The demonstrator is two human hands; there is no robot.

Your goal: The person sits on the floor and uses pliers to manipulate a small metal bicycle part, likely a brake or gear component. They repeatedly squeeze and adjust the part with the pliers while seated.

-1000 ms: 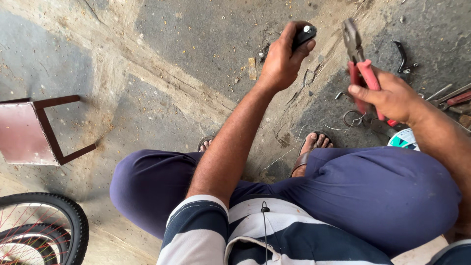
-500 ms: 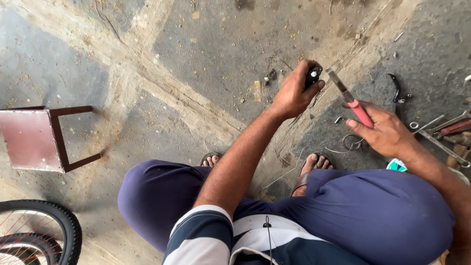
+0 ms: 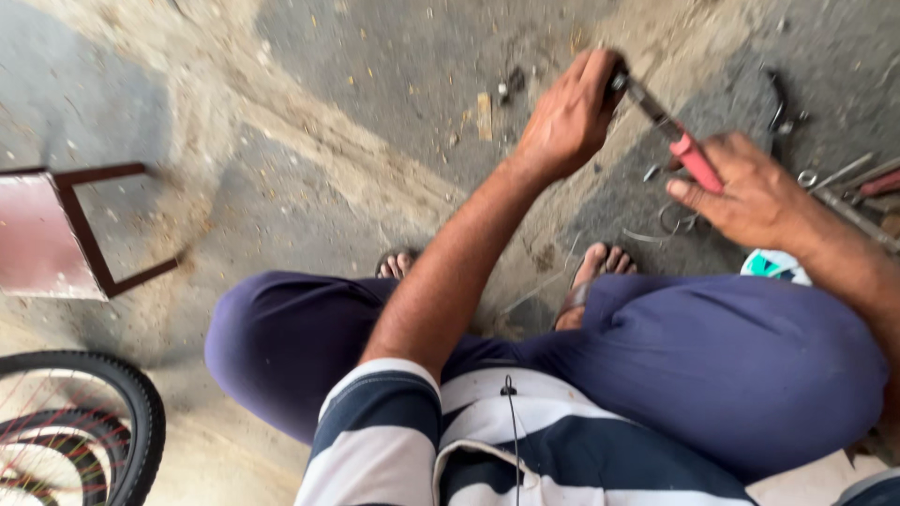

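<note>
Pliers (image 3: 677, 141) now at left hand (image 3: 565, 120)

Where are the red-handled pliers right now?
The red-handled pliers are upper right in the head view, held in the right hand, their tip meeting the left hand.

The person squats on the cracked concrete floor (image 3: 309, 122), both sandalled feet (image 3: 591, 281) ahead of the knees. The left hand (image 3: 567, 117) and right hand (image 3: 750, 192) meet above the floor's far right part, joined by the red-handled pliers (image 3: 675, 136). Loose metal tools (image 3: 844, 183) lie by the right edge. A dark-framed stool (image 3: 66, 234) stands at the left edge, with the black bicycle tyre (image 3: 112, 412) in the near left corner.
</note>
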